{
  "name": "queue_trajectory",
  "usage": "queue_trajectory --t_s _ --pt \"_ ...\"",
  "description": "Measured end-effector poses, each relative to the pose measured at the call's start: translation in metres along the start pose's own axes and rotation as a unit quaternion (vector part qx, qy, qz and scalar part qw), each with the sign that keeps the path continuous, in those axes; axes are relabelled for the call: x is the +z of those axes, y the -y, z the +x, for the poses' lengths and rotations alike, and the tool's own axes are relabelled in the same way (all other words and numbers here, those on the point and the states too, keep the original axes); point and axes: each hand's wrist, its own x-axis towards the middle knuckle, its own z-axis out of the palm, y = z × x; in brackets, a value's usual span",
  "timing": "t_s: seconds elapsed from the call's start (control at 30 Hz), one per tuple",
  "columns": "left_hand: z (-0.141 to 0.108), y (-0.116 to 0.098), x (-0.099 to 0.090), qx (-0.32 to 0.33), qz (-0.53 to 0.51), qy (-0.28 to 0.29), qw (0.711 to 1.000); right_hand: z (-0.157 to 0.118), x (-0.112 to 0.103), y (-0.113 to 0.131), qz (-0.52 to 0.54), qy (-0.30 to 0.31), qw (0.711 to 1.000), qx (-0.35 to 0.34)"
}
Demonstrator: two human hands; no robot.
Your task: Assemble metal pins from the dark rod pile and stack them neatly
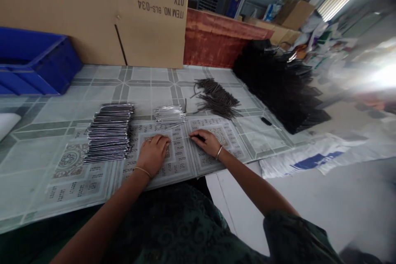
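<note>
A thin silvery rod (pixel 180 138) spans the gap between my two hands, just above the patterned mat. My left hand (pixel 152 154) is closed with its fingertips at the rod's left end. At the other end, my right hand (pixel 209 143) pinches the rod; something dark, too small to make out, shows at its fingers. A small pile of silvery rods (pixel 170 114) lies just beyond my hands. To the left is a larger stack of dark, shiny rods (pixel 109 132). Short dark grey strips (pixel 218 97) lie in a heap farther back on the right.
A blue plastic bin (pixel 46 66) stands at the back left, before a large cardboard sheet (pixel 148 37). Black items (pixel 272 82) are piled on the right, near a small black object (pixel 266 121). A white sack (pixel 309 161) lies beyond the table's right edge.
</note>
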Motion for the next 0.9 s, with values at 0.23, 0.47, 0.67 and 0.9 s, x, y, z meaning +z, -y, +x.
queue_trajectory --t_s 0.23,0.47,0.67,0.9 --pt "0.001 -0.002 -0.001 0.005 0.000 -0.003 1.000 0.001 -0.001 0.002 -0.015 0.014 0.999 -0.028" --pt "-0.001 0.005 0.003 0.019 -0.100 -0.046 0.994 0.008 0.012 0.011 -0.109 0.035 0.990 -0.083" --pt "-0.010 -0.007 0.002 -0.098 -0.387 -0.142 0.906 0.029 0.042 0.037 -0.111 0.044 0.988 -0.101" --pt "-0.020 -0.002 -0.022 -0.148 -0.516 -0.251 0.806 0.073 0.075 0.070 -0.036 0.022 0.993 -0.110"
